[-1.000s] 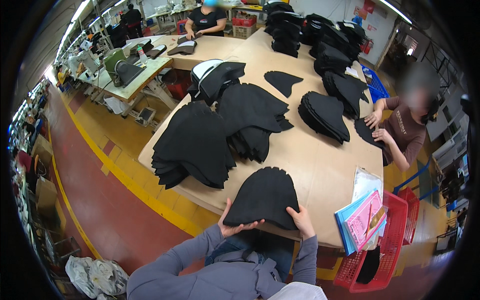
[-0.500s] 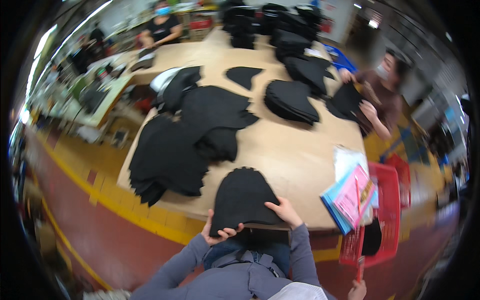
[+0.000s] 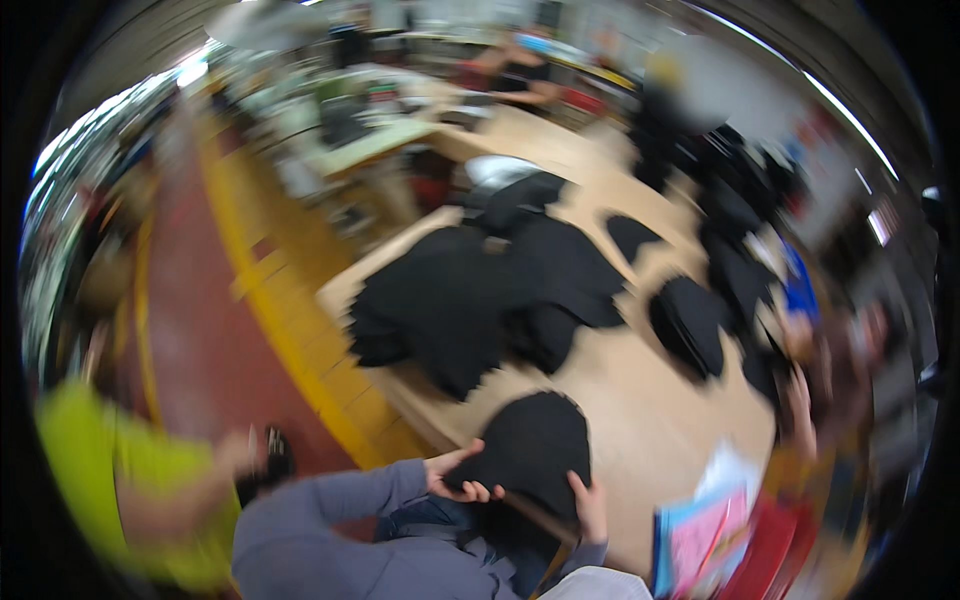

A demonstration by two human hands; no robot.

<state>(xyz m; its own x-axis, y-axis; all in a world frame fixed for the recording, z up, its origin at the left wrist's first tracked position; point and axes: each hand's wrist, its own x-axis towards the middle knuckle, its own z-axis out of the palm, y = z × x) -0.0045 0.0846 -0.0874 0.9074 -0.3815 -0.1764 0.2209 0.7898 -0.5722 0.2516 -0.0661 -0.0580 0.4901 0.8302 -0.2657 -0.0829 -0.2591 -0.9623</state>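
A stack of black curved fabric pieces (image 3: 533, 448) lies at the near edge of the long wooden table (image 3: 650, 420). My left hand (image 3: 457, 474) grips its near left edge, thumb on top. At the stack's near right corner, my right hand (image 3: 588, 503) lies flat with the fingers pressing down. Both grey sleeves come in from the lower edge. The picture is blurred by motion.
Larger heaps of black fabric (image 3: 470, 300) cover the table's middle and far side. Coloured papers (image 3: 700, 540) and a red basket (image 3: 770, 550) lie at the right. A person (image 3: 830, 380) works at the right; a person in a yellow-green top (image 3: 130, 480) stands at the left on the red floor.
The view has swung sharply left and blurred. My hands stay on the near black stack. A person in a yellow-green top has come into view at the left.
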